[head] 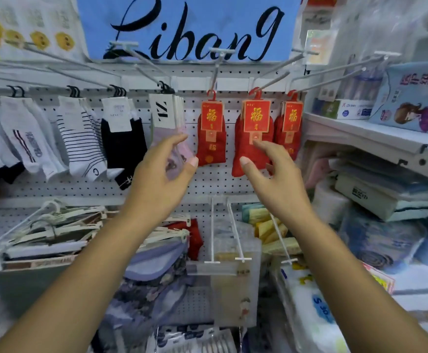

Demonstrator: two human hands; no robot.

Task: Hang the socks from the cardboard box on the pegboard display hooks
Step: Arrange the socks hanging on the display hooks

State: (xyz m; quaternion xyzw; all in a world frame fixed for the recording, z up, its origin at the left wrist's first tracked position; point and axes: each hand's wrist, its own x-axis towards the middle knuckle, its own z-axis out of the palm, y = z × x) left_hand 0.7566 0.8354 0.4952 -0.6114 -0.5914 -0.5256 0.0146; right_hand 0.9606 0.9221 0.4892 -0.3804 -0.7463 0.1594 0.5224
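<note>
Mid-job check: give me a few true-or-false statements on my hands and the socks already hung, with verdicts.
1. The left hand and right hand are both raised before the pegboard. True.
2. Red socks hang in three bunches side by side. True.
3. The black socks hang right of the red ones. False: they hang to the left.
4. The right hand grips a striped sock. False: it is open, reaching toward the middle red bunch.

Single wide-angle cam on my head, faces forward and slightly down, close up on the pegboard (215,183) straight ahead.
</note>
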